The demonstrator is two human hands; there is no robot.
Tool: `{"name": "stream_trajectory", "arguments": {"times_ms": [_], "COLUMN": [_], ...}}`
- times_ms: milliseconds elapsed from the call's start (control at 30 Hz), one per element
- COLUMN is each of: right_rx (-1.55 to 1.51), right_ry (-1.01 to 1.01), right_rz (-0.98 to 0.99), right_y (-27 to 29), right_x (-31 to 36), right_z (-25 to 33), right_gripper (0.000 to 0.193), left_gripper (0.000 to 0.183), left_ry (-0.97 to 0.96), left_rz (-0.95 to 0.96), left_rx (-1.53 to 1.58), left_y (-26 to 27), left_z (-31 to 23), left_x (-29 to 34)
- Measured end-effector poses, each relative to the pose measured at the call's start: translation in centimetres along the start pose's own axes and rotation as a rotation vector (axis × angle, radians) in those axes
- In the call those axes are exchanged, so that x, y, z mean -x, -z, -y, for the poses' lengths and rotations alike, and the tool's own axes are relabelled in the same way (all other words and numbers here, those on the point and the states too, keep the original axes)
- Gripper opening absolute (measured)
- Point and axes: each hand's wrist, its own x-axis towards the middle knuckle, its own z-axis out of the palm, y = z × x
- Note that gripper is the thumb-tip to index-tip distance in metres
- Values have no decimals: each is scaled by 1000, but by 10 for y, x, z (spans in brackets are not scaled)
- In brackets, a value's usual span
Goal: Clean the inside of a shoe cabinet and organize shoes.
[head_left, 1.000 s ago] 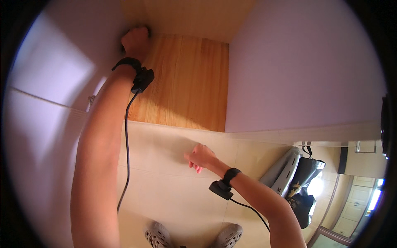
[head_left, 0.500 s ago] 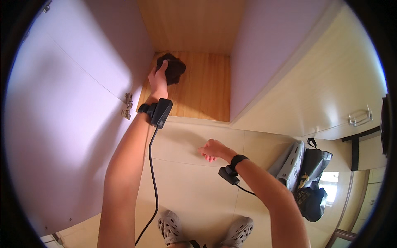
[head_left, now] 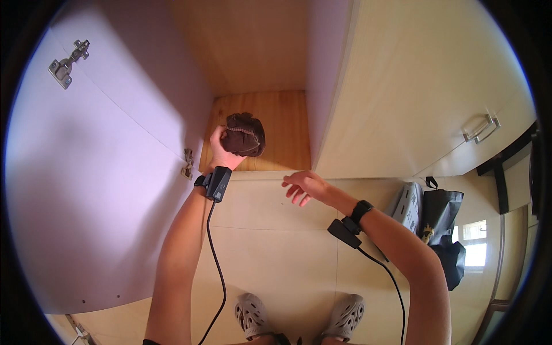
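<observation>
My left hand (head_left: 220,148) grips a bunched dark brown cloth (head_left: 244,135) with a visible stitched seam. Its fingers are mostly hidden behind the cloth. Both are over the wooden bottom board (head_left: 284,129) of a cupboard, toward its front left; whether the cloth touches the board I cannot tell. Over the pale floor just in front of the cupboard, my right hand (head_left: 306,185) holds nothing, its fingers loosely bent and apart. Each wrist wears a black strap with a small black device and a cable.
An open lilac-faced door (head_left: 103,190) with metal hinges stands on the left. To the right is a closed cream door (head_left: 420,86) with a metal handle (head_left: 482,129). A grey box (head_left: 410,204) and black bag (head_left: 441,215) lean nearby. My grey clogs (head_left: 251,315) stand below.
My left hand has drawn the cloth back from the cupboard's rear toward me, and the cloth has turned to show its seam. My right hand has moved forward, its fingers spreading more.
</observation>
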Motion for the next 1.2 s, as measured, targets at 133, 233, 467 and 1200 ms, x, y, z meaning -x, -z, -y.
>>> {"name": "stream_trajectory", "arguments": {"times_ms": [133, 233, 467, 1200], "right_rx": [-311, -545, -809, -624], "right_ry": [210, 260, 241, 324], "right_rz": [-4, 2, -16, -318], "right_y": [-28, -37, -47, -11], "right_x": [-3, -25, -70, -149], "right_z": [41, 58, 76, 45], "right_gripper": [52, 52, 55, 31], "left_gripper": [57, 59, 59, 40], "left_ry": [142, 98, 22, -117], "left_rz": [-13, 12, 123, 200], "left_rx": [123, 151, 49, -663], "left_y": [-11, -8, 8, 11], "left_z": [2, 5, 25, 24], "left_x": [5, 5, -14, -33]}}
